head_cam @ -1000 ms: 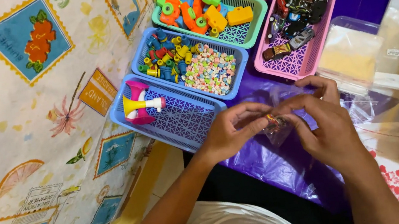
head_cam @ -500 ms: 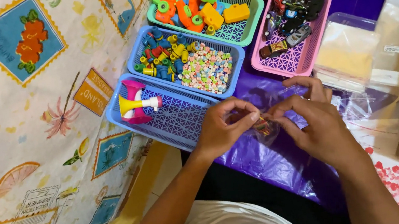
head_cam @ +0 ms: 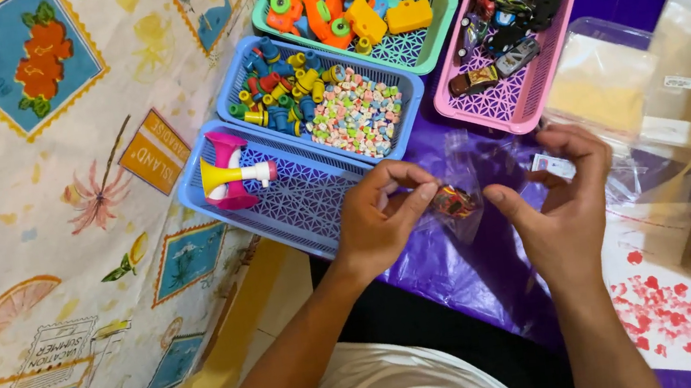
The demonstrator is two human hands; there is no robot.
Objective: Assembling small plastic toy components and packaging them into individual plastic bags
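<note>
A: What do my hands hold here?

B: My left hand [head_cam: 380, 220] pinches the mouth of a small clear plastic bag [head_cam: 455, 184] between thumb and fingertips. A small toy car [head_cam: 453, 202], red and dark, sits inside the bag at its lower end.

A: And the right hand?

B: My right hand [head_cam: 563, 192] is just right of the bag, fingers curled and loosely parted, thumb pointing back toward it. Whether it touches the film I cannot tell. Half a second ago both hands were closed together around the bag; now the right has drawn apart, so I judge the car is already in and the bag rests mainly with the left.

A: Where does the bag lie among the other things?

B: It hangs just over the purple cloth [head_cam: 462, 267] on the counter. Just left of the bag is a light blue basket [head_cam: 311, 203] holding a pink and yellow toy horn [head_cam: 232, 173]. Beyond the bag stands a blue basket [head_cam: 304, 48] of pastel beads and coloured pegs, and beyond that a green basket [head_cam: 423, 41] of orange and yellow pieces. Up and to the right of the bag, a pink basket [head_cam: 529, 103] holds more toy cars. Well to the right lie clear packets [head_cam: 616, 83].
</note>
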